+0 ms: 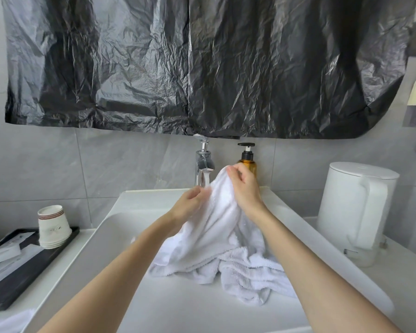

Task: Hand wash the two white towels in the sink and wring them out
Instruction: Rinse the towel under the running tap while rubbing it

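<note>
Grey wall tiles back the white sink (173, 306). Left hand (190, 203) pinches the white towel (217, 222) beside the running faucet (203, 162). Right hand (244, 186) grips the towel's raised top. Remaining cloth lies bunched in the basin.

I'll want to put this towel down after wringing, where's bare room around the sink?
Bare: the counter strip between the black tray and the sink, and the basin floor nearer you than the towel. Crowded: kettle by the right rim; faucet and soap bottle behind.
</note>
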